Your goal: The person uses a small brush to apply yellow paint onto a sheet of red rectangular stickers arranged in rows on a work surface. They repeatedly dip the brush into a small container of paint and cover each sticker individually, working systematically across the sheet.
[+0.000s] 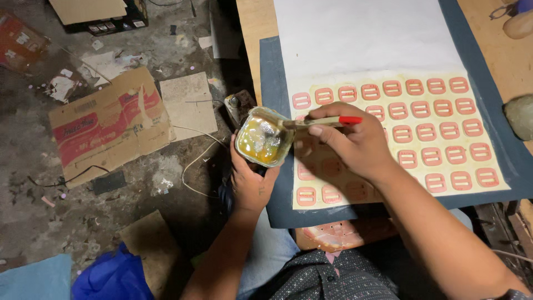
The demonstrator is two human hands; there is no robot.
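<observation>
My left hand (252,180) holds a small square container (264,138) of yellow glue from below, just off the table's left edge. My right hand (355,141) grips a brush with a red handle (327,120); its bristle end dips into the glue. Under my right hand lies a white sheet (361,39) on a dark blue mat (272,72). Rows of pink rectangular buckle-shaped pieces (426,132) cover the sheet's yellow-stained lower part.
The wooden table (252,22) carries the mat. A grey stone (521,115) sits at the right edge. On the dirty floor to the left lie flattened cardboard boxes (108,125), a wire (194,161), blue cloth (111,275) and scraps.
</observation>
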